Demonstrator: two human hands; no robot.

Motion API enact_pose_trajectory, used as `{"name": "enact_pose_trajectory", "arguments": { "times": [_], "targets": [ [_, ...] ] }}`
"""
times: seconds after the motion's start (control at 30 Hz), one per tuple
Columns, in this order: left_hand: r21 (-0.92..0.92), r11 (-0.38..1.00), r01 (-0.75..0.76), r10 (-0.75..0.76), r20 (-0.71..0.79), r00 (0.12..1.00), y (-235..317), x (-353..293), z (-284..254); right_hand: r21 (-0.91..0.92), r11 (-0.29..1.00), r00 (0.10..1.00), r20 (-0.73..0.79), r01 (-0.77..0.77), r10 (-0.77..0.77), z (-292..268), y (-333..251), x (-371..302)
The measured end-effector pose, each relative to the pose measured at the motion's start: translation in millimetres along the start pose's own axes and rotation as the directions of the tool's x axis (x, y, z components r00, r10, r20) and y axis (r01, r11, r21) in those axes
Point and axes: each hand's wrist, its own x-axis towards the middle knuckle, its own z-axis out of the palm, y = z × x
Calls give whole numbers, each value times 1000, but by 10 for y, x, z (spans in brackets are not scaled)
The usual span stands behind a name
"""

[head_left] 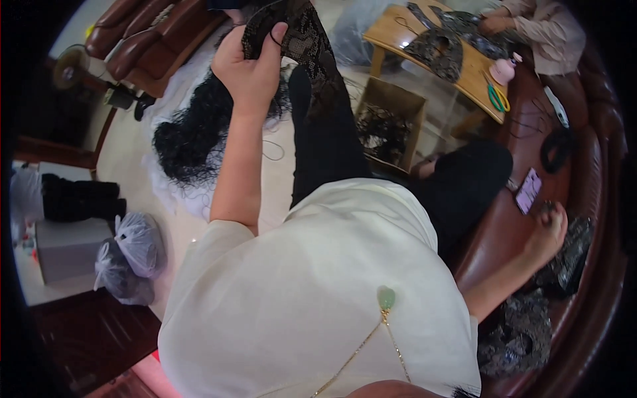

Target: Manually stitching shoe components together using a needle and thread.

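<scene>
My left hand (249, 73) is raised at the top, thumb and fingers closed on a strip of black lace fabric (308, 50) with a scaly pattern. The lace hangs down over my black-trousered leg. Out to the right, my right hand (549, 233) hovers by the brown leather sofa with its fingers curled in. A small dark bit shows at those fingertips, too little to name. Beside this hand lies dark, shiny patterned fabric (572, 255), and more of it (516, 331) is heaped farther down the seat. A purple phone (528, 191) rests just ahead of the hand.
A pile of black threads (199, 132) lies on white sheeting at left. Tangled scraps fill a cardboard box (413, 109). On the wooden table (385, 30) are green-and-yellow scissors (496, 96), a pink bottle (504, 68) and lace, with another person's hand (494, 25) on it.
</scene>
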Motion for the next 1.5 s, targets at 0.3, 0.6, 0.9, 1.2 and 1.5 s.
{"name": "enact_pose_trajectory", "arguments": {
  "times": [0.3, 0.6, 0.9, 1.2, 1.5],
  "targets": [
    [219, 976, -2, 18, -71, 997, -7, 10, -190, 631, 775, 986, 145, -27, -84, -1093, 597, 285],
    [389, 909, 149, -79, -191, 978, 19, -9, -167, 863, 484, 952, 254, -144, -171, -474, 518, 200],
    [136, 935, 326, -290, -231, 929, -233, -110, -200, 877, 477, 991, 106, -56, -79, -286, 751, 172],
    [8, 973, 231, -223, -218, 950, -354, -121, -180, 800, 592, 995, -86, 101, -53, -324, 664, 54],
    [95, 989, 115, -105, -110, 988, -333, -77, -180, 232, 944, 926, -349, 234, -144, -343, 541, -91]
  ]
}}
